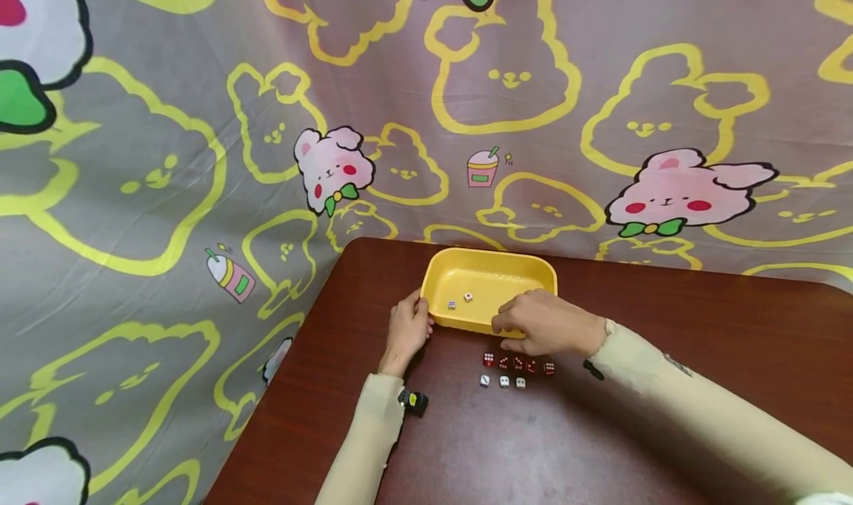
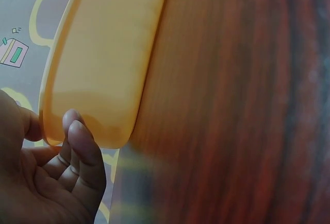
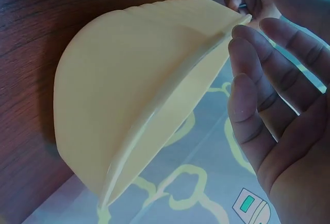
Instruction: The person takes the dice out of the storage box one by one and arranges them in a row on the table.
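Note:
A yellow plastic tray stands at the back of the table, with two small white dice inside. My left hand grips its left end, thumb at the rim and fingers against the outer wall, as the left wrist view also shows. My right hand hovers by the near right rim, fingers loosely bent and parted from the thumb. Nothing shows in it in the right wrist view. Just in front of the tray lie a row of several red dice and a row of three white dice.
The dark brown wooden table has its left edge beside my left arm. A grey cloth with cartoon rabbits hangs behind the table and along its left side. Each wrist wears a small black device.

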Tool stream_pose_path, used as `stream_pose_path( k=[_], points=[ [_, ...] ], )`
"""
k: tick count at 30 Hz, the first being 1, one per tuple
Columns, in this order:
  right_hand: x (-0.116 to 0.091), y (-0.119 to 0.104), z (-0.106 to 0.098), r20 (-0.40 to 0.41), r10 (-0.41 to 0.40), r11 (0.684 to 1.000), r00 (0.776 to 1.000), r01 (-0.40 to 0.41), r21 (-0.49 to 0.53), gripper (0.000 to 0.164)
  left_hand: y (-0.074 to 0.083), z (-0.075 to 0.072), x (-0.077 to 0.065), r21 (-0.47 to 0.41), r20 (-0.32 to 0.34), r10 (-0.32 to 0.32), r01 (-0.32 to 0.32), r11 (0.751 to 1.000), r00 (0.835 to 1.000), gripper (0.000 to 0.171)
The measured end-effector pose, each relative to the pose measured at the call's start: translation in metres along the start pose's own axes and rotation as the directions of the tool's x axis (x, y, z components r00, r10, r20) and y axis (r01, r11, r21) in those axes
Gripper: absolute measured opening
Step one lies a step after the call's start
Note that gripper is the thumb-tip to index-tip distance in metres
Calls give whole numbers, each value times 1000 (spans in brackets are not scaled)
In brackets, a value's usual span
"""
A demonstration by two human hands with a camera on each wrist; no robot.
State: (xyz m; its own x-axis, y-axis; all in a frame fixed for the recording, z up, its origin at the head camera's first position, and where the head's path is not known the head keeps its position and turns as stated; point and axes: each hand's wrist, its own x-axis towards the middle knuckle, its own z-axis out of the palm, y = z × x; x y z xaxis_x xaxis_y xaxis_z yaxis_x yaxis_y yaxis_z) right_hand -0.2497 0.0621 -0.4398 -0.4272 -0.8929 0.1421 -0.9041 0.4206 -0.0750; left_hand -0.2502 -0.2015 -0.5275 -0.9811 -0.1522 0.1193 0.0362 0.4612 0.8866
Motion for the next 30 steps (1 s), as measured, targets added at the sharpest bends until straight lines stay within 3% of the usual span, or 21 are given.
stream_pose_path(
  k=[9, 30],
  points=[
    [12, 5, -4, -31, -6, 1000, 1000, 6, 16, 10, 1, 0, 1, -5, -3, 3, -3, 1000, 1000, 40],
    [37, 14, -16, -16, -10, 1000, 1000, 10, 11, 11, 1, 1, -1, 16, -14, 11, -10, 1000, 1000, 40]
  ],
)
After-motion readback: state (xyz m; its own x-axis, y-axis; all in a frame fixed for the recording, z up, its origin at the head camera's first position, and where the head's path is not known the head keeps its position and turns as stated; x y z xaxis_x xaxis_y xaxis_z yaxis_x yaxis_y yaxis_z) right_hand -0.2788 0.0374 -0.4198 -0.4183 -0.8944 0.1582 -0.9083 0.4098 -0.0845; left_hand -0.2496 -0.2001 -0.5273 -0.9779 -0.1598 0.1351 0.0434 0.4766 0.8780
